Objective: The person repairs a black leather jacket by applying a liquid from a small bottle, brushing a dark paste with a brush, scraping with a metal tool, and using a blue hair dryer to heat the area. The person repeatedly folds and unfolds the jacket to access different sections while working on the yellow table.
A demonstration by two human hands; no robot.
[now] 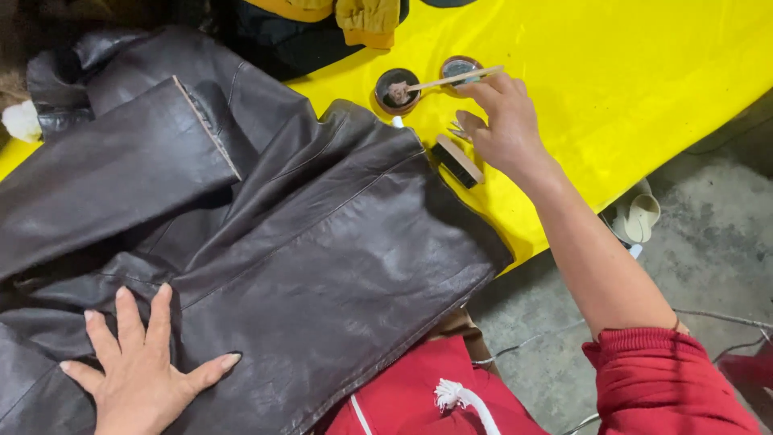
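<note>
On the yellow cloth-covered surface (644,72), the dark brown leather jacket (306,242) lies pinned under the flat, empty left hand (137,362), while the right hand (503,121) pinches a thin wooden-handled dauber brush (447,79) in the small round polish tin (397,89), which could tip and stain.

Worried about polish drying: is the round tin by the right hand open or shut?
Open: the tin shows dark polish inside, its lid lies beside it.

Dark brown leather jacket (306,242) lies spread flat; small brush (439,82) dips into tin (397,90).
</note>
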